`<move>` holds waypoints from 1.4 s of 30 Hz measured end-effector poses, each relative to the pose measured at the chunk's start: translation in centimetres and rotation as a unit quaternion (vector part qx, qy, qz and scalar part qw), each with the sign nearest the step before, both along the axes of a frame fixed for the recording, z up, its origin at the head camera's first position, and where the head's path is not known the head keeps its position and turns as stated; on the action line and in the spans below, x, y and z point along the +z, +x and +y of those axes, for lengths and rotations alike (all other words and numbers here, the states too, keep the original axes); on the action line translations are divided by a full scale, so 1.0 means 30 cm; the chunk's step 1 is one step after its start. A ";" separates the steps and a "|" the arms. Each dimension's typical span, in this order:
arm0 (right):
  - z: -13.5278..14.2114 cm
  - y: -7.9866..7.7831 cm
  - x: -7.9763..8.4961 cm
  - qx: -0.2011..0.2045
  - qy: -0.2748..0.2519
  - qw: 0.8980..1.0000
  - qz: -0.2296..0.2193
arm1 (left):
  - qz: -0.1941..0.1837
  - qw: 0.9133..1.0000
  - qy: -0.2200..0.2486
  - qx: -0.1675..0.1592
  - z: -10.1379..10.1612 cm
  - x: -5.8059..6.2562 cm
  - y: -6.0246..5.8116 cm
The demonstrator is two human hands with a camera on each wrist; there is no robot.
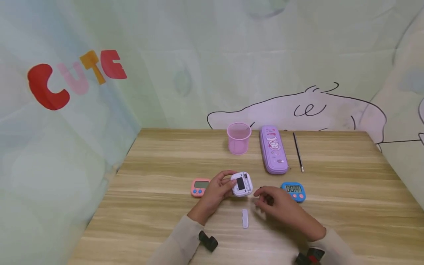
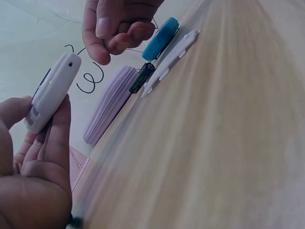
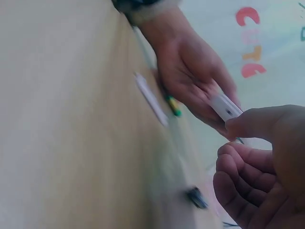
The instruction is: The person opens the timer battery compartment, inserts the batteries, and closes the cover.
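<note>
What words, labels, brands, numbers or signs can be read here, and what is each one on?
"CUTE": on the wall backdrop.
"00": the first digits on the blue timer; the digits after them are too small to be sure of.
Too small to read: the red lettering on the purple pencil case.
Too small or blurred: any print on the white timer and the dark battery.

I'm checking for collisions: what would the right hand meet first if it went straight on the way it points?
Probably the rounded white plastic device in the left hand, ahead of the right hand, though depth is unclear.
</note>
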State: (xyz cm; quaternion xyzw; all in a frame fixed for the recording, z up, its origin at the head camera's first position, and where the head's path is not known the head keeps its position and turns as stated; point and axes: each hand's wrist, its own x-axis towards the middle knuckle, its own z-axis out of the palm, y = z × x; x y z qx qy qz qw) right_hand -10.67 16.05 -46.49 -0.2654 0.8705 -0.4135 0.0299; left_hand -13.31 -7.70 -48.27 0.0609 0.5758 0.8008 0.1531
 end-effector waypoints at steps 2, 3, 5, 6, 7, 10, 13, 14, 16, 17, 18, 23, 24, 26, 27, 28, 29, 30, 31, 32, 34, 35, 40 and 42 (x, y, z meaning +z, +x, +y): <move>0.018 -0.012 0.009 -0.019 0.002 1.000 0.021 | 0.000 1.000 0.002 -0.001 0.003 0.003 0.000; 0.025 -0.018 0.011 -0.026 0.001 0.999 0.031 | 0.000 1.000 0.002 -0.003 0.003 0.002 -0.001; 0.034 -0.025 0.011 -0.034 0.003 0.998 0.057 | 0.000 1.000 0.003 -0.004 0.003 0.002 -0.001; 0.037 -0.027 0.009 -0.035 0.008 0.997 0.070 | -0.001 1.000 0.003 -0.005 0.003 0.003 -0.001; 0.038 -0.028 0.007 -0.037 0.015 0.996 0.084 | -0.001 1.000 0.002 -0.005 0.003 0.003 -0.001; 0.037 -0.030 -0.004 -0.041 0.052 0.991 0.117 | -0.003 1.000 0.002 -0.007 0.002 0.004 0.000; 0.033 -0.026 -0.011 -0.049 0.095 0.987 0.122 | -0.007 1.000 -0.001 -0.010 0.003 0.009 0.002; 0.031 -0.024 -0.013 -0.049 0.106 0.986 0.118 | -0.008 1.000 -0.002 -0.011 0.003 0.009 0.002; 0.029 -0.018 -0.013 -0.046 0.121 0.986 0.108 | -0.012 1.000 -0.005 -0.013 0.003 0.010 0.002; 0.029 -0.016 -0.013 -0.044 0.129 0.985 0.103 | -0.014 1.000 -0.007 -0.013 0.004 0.011 0.002; 0.028 -0.013 -0.013 -0.042 0.135 0.985 0.101 | -0.016 1.000 -0.010 -0.014 0.004 0.010 0.002; 0.027 -0.012 -0.015 -0.033 0.158 0.981 0.105 | -0.020 0.999 -0.022 -0.020 0.005 0.005 -0.002; 0.027 -0.012 -0.015 -0.032 0.159 0.981 0.106 | -0.019 0.999 -0.025 -0.021 0.005 0.003 -0.002; 0.026 -0.013 -0.016 -0.030 0.161 0.981 0.108 | -0.019 0.999 -0.033 -0.023 0.004 -0.001 -0.004; 0.025 -0.014 -0.016 -0.029 0.161 0.980 0.109 | -0.019 0.999 -0.038 -0.024 0.003 -0.002 -0.004; 0.026 -0.013 -0.015 -0.028 0.162 0.980 0.110 | -0.020 0.999 -0.040 -0.024 0.003 -0.003 -0.004; 0.026 -0.013 -0.014 -0.027 0.162 0.980 0.112 | -0.020 0.999 -0.043 -0.025 0.003 -0.004 -0.004; 0.026 -0.012 -0.012 -0.025 0.161 0.980 0.114 | -0.020 0.998 -0.045 -0.026 0.004 -0.004 -0.004; 0.026 -0.012 -0.011 -0.024 0.161 0.980 0.115 | -0.020 0.998 -0.046 -0.028 0.004 -0.006 -0.005; 0.026 -0.011 -0.010 -0.023 0.161 0.980 0.116 | -0.019 0.998 -0.046 -0.031 0.004 -0.006 -0.005; 0.027 -0.011 -0.010 -0.021 0.159 0.980 0.118 | -0.018 0.998 -0.046 -0.035 0.005 -0.009 -0.004; 0.027 -0.012 -0.011 -0.021 0.158 0.980 0.120 | -0.015 0.998 -0.047 -0.038 0.005 -0.009 -0.004; 0.033 -0.017 -0.022 -0.018 0.150 0.980 0.130 | -0.013 0.998 -0.053 -0.045 0.004 -0.012 -0.002; 0.034 -0.017 -0.026 -0.019 0.147 0.980 0.132 | -0.015 0.997 -0.053 -0.048 0.005 -0.013 -0.002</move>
